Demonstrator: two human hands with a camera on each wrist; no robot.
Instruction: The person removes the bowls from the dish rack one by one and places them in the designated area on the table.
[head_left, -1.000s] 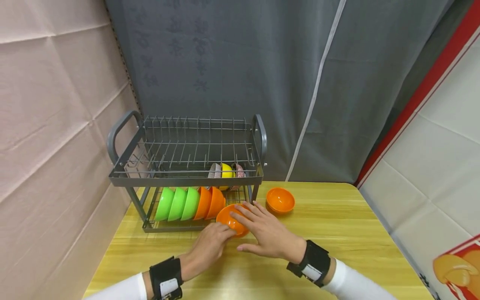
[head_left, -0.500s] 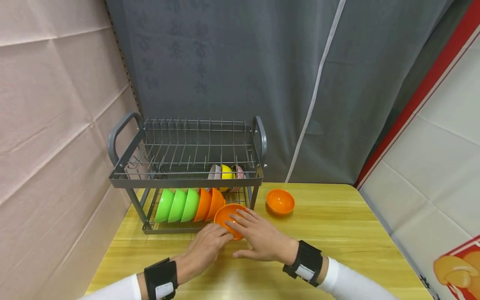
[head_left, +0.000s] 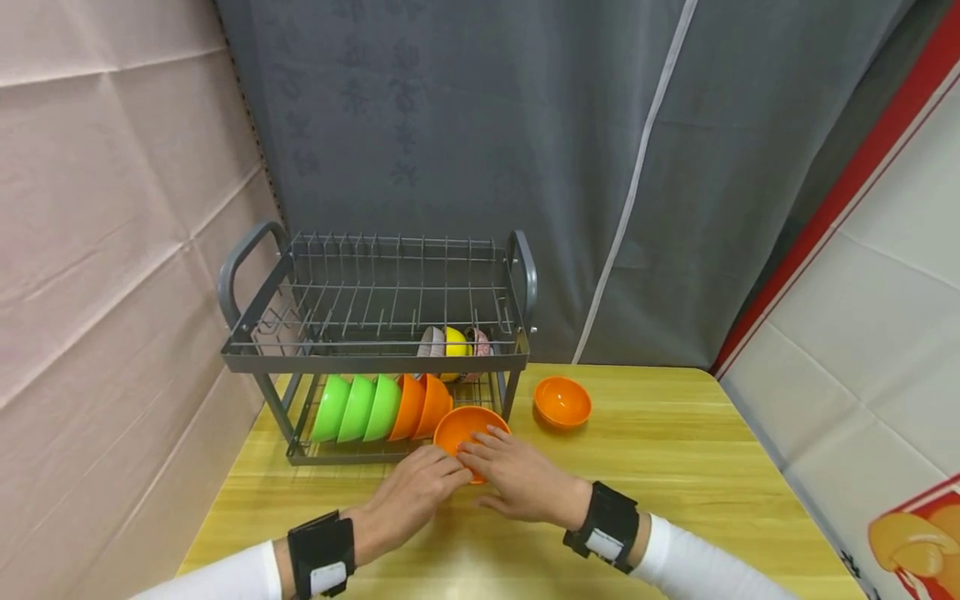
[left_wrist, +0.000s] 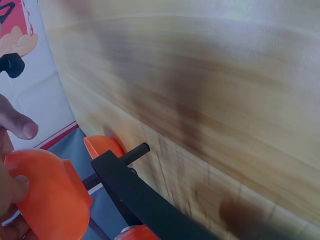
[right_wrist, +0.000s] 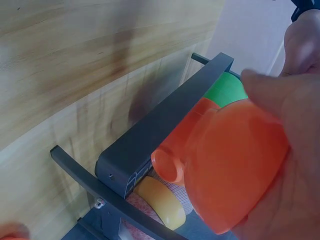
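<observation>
An orange bowl (head_left: 461,427) is held tilted at the front right corner of the dish rack, its hollow side visible in the head view. My left hand (head_left: 412,493) grips its near rim; the left wrist view shows a thumb (left_wrist: 19,189) on the bowl's outer side. My right hand (head_left: 531,482) lays its fingers against the bowl's right side, and its thumb appears apart from the bowl. In the right wrist view, the bowl's rounded outside (right_wrist: 235,160) hides most of those fingers. Two more orange bowls (head_left: 433,406) and several green bowls (head_left: 330,408) stand on edge along the lower tier.
The grey two-tier dish rack (head_left: 375,364) stands at the left of the wooden table (head_left: 660,467). Behind the lower bowls are a yellow cup-like dish (head_left: 454,343) and patterned ones beside it. Another orange bowl (head_left: 562,402) sits upright right of the rack.
My right hand has drawn left and nearer to the left hand, with its fingers closer together, uncovering more of the bowl. The bowl has shifted only slightly; the left hand keeps its grip.
</observation>
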